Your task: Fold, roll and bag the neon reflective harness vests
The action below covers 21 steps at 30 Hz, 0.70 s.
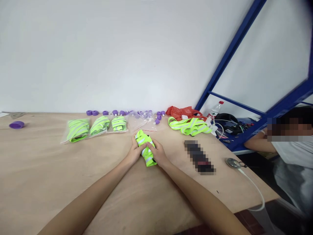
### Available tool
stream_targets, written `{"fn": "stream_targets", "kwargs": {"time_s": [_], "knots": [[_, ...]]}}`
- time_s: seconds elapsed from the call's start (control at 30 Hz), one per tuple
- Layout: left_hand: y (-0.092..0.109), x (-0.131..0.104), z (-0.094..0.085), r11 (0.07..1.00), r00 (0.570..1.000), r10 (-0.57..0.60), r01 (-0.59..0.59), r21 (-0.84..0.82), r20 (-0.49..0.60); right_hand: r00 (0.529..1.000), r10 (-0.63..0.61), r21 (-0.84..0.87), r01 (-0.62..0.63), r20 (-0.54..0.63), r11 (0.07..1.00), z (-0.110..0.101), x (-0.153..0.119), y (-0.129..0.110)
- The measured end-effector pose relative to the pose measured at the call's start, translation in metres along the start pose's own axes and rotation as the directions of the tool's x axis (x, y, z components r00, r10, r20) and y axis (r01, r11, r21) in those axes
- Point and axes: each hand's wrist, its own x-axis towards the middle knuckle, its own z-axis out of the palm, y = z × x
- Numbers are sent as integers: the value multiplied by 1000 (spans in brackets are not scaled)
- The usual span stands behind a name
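A folded neon-yellow reflective strap (pixel 148 158) with silver stripes is held between both hands above the table. My left hand (pixel 135 150) grips its left side, thumb on top. From the right, my right hand (pixel 158 152) closes on it, the thumb also pressing the top face. Behind the hands lies a clear plastic bag (pixel 140 121), apparently with no strap inside. To its left are three clear bags holding folded straps: one bagged strap (pixel 119 124), another (pixel 100 125) and a larger one (pixel 78 130). A loose reflective strap (pixel 192 126) lies heaped at the right.
Several small purple caps (pixel 105 113) line the wall, and a purple cup-like piece (pixel 16 124) lies far left. A red plastic bag (pixel 182 112), a bottle (pixel 215 109), a blurred dark object (pixel 199 157) and a corded round device (pixel 232 163) are right. A person (pixel 290 147) sits beyond the blue frame.
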Motion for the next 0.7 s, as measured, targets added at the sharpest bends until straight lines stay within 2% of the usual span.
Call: {"fn": "stream_targets", "kwargs": {"time_s": [0.33,0.67,0.7], "knots": [[-18,12,-13,994,997,65,-68,85,38,999,3,40,-1,-46,999,0,0,1],[-12,17,-14,956,983,162,-178,234,87,995,30,114,-19,-93,993,-1,3,4],[-10,19,-16,931,976,193,-214,296,97,993,35,129,-21,-111,991,-3,5,4]]}}
